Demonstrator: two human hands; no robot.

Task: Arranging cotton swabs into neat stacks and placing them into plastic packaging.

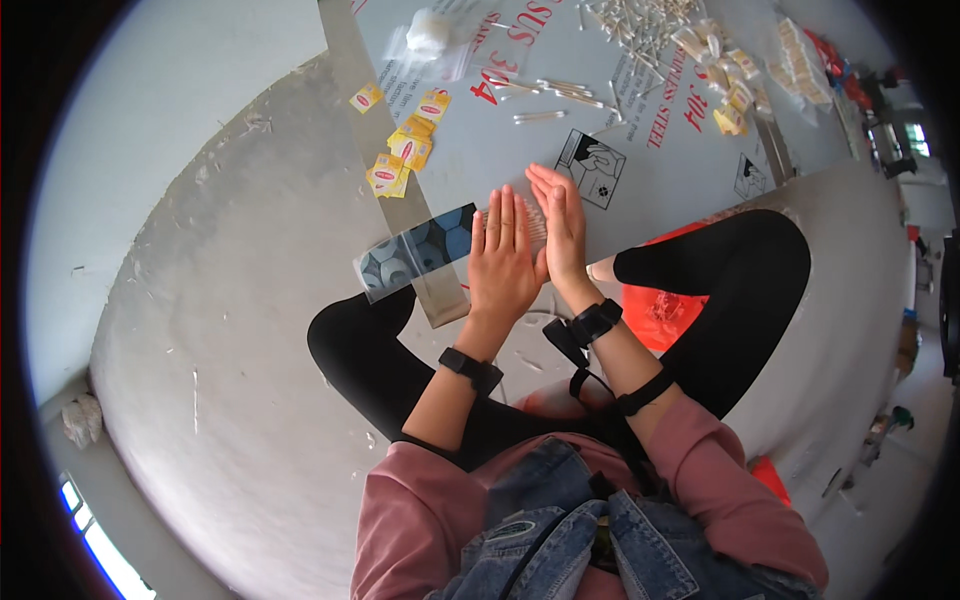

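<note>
My left hand point(505, 258) lies flat, back up, fingers straight and together, on the grey metal sheet point(660, 170). My right hand point(562, 225) stands on its edge just right of it, fingers straight. A small bundle of white cotton swabs point(534, 222) shows in the gap between the two hands, pressed from both sides. Most of the bundle is hidden under my left fingers. Both wrists wear black bands.
Yellow sachets point(405, 152) lie left of my hands. Loose swabs point(552, 94), a big swab pile point(640, 18), a clear bag with cotton point(430, 40) and small packets point(722, 85) lie farther off. A blue-patterned clear strip point(420, 250) overhangs the sheet's edge. My crossed legs and a red bag point(660, 305) are close by.
</note>
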